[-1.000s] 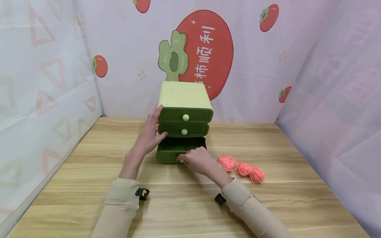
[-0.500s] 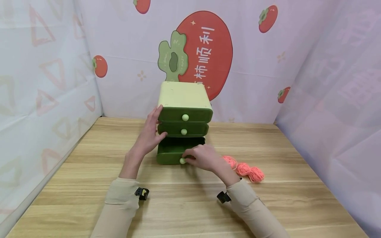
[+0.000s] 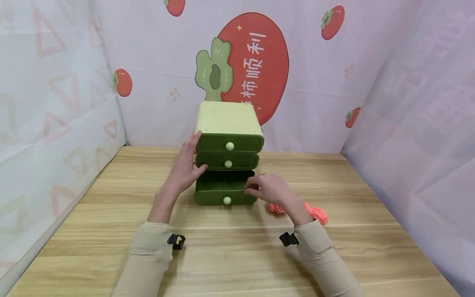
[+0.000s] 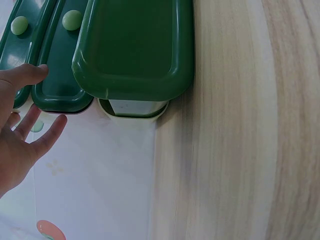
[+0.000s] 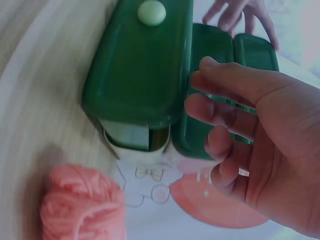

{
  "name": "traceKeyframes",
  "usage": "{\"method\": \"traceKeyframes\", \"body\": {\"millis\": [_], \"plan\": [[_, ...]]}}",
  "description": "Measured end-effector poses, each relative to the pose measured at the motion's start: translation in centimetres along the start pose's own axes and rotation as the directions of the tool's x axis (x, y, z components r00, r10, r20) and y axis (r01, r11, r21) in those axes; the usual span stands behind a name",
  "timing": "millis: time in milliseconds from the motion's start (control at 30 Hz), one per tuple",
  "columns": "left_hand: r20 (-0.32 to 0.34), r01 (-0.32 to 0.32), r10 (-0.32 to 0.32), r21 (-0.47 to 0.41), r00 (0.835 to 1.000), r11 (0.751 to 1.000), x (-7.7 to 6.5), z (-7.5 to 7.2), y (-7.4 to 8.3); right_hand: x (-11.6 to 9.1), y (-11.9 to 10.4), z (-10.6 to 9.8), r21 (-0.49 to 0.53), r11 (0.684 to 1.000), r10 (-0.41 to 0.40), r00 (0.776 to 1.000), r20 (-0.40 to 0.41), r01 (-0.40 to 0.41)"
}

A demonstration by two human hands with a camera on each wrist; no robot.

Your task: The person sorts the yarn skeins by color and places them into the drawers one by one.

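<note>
A small cabinet with a cream top (image 3: pixel 229 117) and three dark green drawers stands at the back middle of the table. Its bottom drawer (image 3: pixel 210 198) is pulled out, with its pale green knob (image 3: pixel 226 200) uncovered. My left hand (image 3: pixel 182 171) rests against the cabinet's left side, fingers spread and thumb by the middle drawer (image 3: pixel 219 161). Near the bottom drawer's right front corner hovers my right hand (image 3: pixel 271 189), fingers loosely bent, holding nothing in the right wrist view. Coral yarn (image 5: pixel 82 205) lies just right of the drawer, partly hidden by my right arm in the head view.
The wooden table (image 3: pixel 222 255) spreads in front of the cabinet and to both sides. Behind the cabinet hangs a printed cloth backdrop (image 3: pixel 159 53) with red fruit drawings. Cloth side walls (image 3: pixel 55 123) bound the table left and right.
My right hand has let go of the bottom drawer's knob and moved right, up to the drawer's right corner, now covering part of the yarn. My left hand has stayed put.
</note>
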State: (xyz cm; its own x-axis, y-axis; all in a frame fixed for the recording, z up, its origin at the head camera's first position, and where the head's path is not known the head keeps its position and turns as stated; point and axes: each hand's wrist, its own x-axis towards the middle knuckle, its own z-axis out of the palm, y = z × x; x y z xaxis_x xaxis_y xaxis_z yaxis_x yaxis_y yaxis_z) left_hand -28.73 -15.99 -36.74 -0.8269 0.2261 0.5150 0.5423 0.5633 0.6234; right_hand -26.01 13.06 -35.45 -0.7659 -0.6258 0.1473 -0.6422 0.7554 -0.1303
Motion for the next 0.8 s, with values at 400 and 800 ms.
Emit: {"method": "traceKeyframes", "body": {"millis": [400,800], "plan": [[-0.002,-0.004,0.004,-0.001,1.0,1.0,-0.1,-0.2,-0.1,-0.6,4.0,-0.6,0.088,0.994,0.061,0.996,0.065,-0.067],[-0.002,-0.017,0.017,0.006,1.0,1.0,-0.1,-0.1,0.0,-1.8,7.4,0.5,0.205,0.963,0.13,0.966,0.221,-0.176]]}}
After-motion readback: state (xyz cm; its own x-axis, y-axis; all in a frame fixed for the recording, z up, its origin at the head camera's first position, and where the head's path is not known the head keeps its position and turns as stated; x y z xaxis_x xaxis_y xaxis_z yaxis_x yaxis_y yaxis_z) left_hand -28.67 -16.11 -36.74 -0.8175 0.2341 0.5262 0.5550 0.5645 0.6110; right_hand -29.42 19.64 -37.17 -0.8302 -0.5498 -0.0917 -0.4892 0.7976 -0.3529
